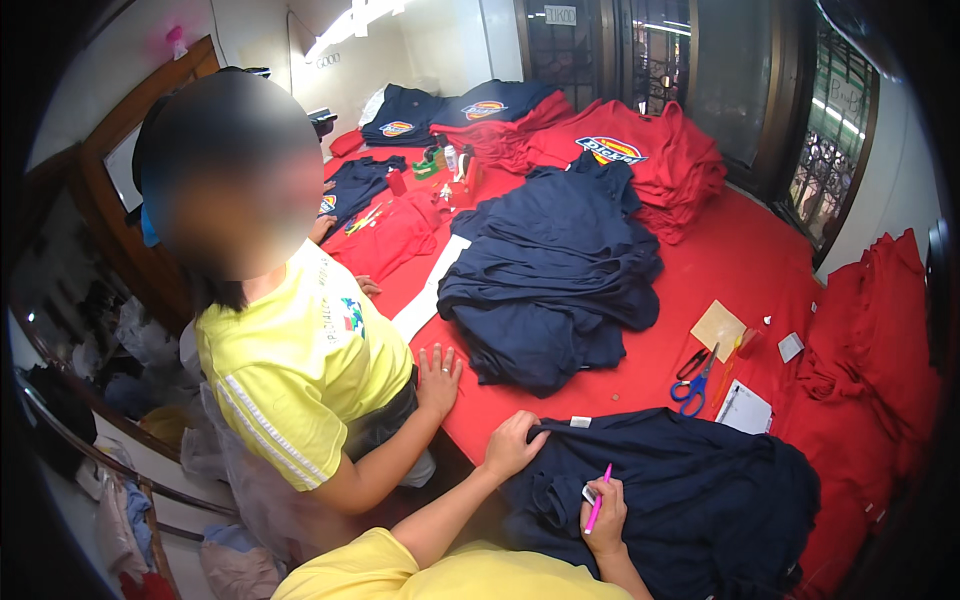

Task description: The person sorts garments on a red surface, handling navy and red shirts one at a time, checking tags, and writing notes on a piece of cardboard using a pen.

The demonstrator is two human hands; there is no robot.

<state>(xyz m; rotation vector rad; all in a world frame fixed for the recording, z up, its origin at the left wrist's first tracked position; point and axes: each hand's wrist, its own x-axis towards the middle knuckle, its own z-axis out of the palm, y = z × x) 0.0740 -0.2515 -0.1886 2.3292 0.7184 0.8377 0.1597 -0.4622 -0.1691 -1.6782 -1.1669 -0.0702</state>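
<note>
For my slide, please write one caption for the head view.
Left hand grips navy shirt; right hand holds pink pen.

dark blue shirt lies crumpled on red table, near front edge, small white tag at neck. pink pen stands tilted over shirt, tip down by little white label.

Yellow short-sleeved shirt; forearms and both hands bare.

White neck label on navy shirt, small white tag on red table, oval chest logo on red shirts
</note>
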